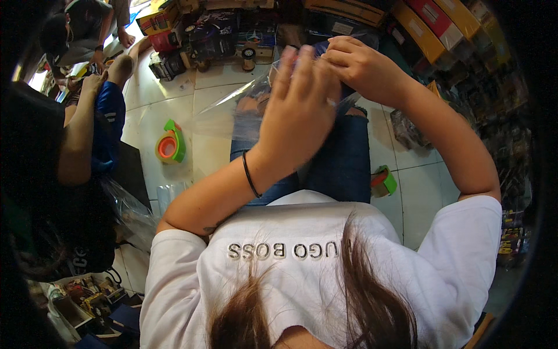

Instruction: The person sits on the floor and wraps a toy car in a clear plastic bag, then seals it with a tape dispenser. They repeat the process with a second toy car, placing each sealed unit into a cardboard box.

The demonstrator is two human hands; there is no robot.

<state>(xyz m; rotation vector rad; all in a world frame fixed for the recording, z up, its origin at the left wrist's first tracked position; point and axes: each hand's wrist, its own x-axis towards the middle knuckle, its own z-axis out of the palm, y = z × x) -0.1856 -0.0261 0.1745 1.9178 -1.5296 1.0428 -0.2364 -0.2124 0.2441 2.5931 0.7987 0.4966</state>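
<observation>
A sheet of clear, shiny plastic film [218,110] is in front of the person, stretching above the left knee of their blue denim jeans [343,151] and out over the floor. A dark blue item [347,96], mostly hidden by the hands, is beside it.

The left hand [303,96], a thin black band on its wrist, is raised over the film; its grip is open, fingers long and blurred, and whether they touch anything cannot be told. The right hand [363,65] is just beside it, fingers bent and tips drawn together; whether this grip holds anything cannot be told.

On the pale tiled floor [411,192], a green tape dispenser with an orange-red roll [169,144] lies to the left, and a similar green dispenser [385,181] to the right. Yellow cardboard boxes [419,36] are stacked at upper right. Another person in dark clothing [43,168] is at far left.
</observation>
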